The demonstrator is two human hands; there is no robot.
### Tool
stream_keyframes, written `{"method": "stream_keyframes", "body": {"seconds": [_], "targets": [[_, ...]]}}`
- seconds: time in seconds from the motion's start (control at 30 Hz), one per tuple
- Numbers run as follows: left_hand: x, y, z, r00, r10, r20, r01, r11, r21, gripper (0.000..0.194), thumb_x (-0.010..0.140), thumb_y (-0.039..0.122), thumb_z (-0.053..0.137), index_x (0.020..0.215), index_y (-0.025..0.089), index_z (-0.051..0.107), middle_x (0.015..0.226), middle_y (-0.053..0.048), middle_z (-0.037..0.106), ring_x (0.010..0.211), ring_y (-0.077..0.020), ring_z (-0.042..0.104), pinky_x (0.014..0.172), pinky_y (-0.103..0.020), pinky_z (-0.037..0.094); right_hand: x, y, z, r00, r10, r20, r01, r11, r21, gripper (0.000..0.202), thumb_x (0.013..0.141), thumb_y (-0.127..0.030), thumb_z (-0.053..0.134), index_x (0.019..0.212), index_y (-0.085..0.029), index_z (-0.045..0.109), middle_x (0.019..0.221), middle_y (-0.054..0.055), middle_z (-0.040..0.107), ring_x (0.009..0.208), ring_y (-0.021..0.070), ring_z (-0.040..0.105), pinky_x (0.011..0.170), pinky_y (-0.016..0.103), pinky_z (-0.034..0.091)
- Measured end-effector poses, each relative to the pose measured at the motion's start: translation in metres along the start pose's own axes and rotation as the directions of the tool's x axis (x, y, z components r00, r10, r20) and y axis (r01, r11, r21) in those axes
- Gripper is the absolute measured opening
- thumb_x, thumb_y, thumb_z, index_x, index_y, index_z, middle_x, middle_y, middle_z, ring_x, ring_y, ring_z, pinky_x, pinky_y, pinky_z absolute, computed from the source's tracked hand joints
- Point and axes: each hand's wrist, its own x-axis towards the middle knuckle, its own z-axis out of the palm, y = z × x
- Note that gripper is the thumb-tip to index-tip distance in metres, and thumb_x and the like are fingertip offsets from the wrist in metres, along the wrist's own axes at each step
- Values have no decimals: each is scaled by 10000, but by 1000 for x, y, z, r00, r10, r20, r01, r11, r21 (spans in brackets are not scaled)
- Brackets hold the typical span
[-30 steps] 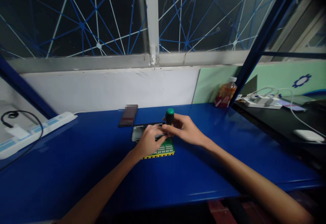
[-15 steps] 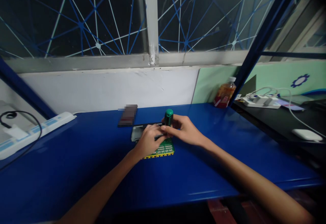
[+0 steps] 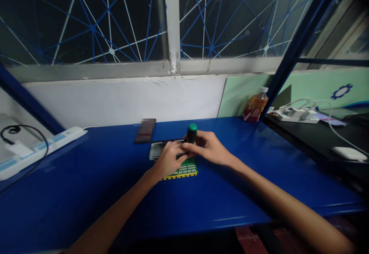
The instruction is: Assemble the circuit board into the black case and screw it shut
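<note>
A screwdriver (image 3: 191,134) with a green-topped dark handle stands upright above a green circuit board (image 3: 188,166), which has a yellow-toothed front edge. My right hand (image 3: 209,146) is closed around the screwdriver's handle from the right, thumb in front. Over the board's left part lies my left hand (image 3: 168,157), its thumb and fingers drawn together near the screwdriver's lower end. What they pinch there is hidden, as are the shaft and tip. Just behind the board, partly under my left fingers, is a grey, dark-edged tray-like case (image 3: 155,152).
A dark flat object (image 3: 145,134), partly blurred out, lies behind the case on the blue table (image 3: 230,204). A white power strip (image 3: 63,140) with a black cable is at the left. A drink bottle (image 3: 256,106) stands at the back right, near a blue post.
The screwdriver's handle shows a different side, as though turned slightly in my right hand. Both hands stay in place; the whole view has shifted very slightly.
</note>
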Motion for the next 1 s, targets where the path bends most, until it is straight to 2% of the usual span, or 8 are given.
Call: {"method": "stream_keyframes", "body": {"seconds": [0.17,0.37,0.57,0.67,0.87,1.0], "targets": [[0,1,-2,999,13,39,-13,1000,-2,170,880,188,572,938,259,716,983,-22,702,952,-208,614,851,-372,450,0,1,1,1000,20,-17,-20,1000,3,298,819,-424,603,955,-161,644,708,29,618,614,148,524,547,293,400],[0,-1,0,1000,12,-5,-12,1000,-23,109,860,202,618,880,240,719,944,-6,715,932,-196,628,864,-360,449,-1,1,1,1000,9,-5,-9,998,65,287,838,-412,602,962,-154,627,708,25,637,595,139,553,551,288,411],[1,1,-3,997,40,62,-36,997,-64,165,891,194,549,925,232,706,955,-15,729,966,-199,636,881,-383,447,0,1,-1,999,20,-39,-17,997,72,289,833,-423,611,935,-153,626,690,24,643,596,150,587,551,294,430],[2,3,-5,995,47,92,-39,995,-91,138,861,192,583,933,219,697,955,-22,725,950,-204,638,876,-391,451,1,1,-2,998,23,-63,-15,993,116,313,832,-431,613,969,-149,616,671,22,637,588,160,605,544,299,443],[3,1,-4,999,27,27,-25,996,-88,127,831,171,608,896,215,707,909,-26,724,906,-202,633,831,-378,476,1,-2,-4,995,-5,-97,21,985,168,305,824,-417,627,962,-145,617,654,18,639,573,159,620,539,301,473],[5,0,-4,1000,-24,-5,24,998,-61,101,817,204,637,870,222,721,869,-27,726,873,-213,625,804,-389,486,2,-8,-12,985,-30,-167,62,979,192,248,819,-383,646,887,-145,631,643,18,643,560,153,622,548,307,496]]}}
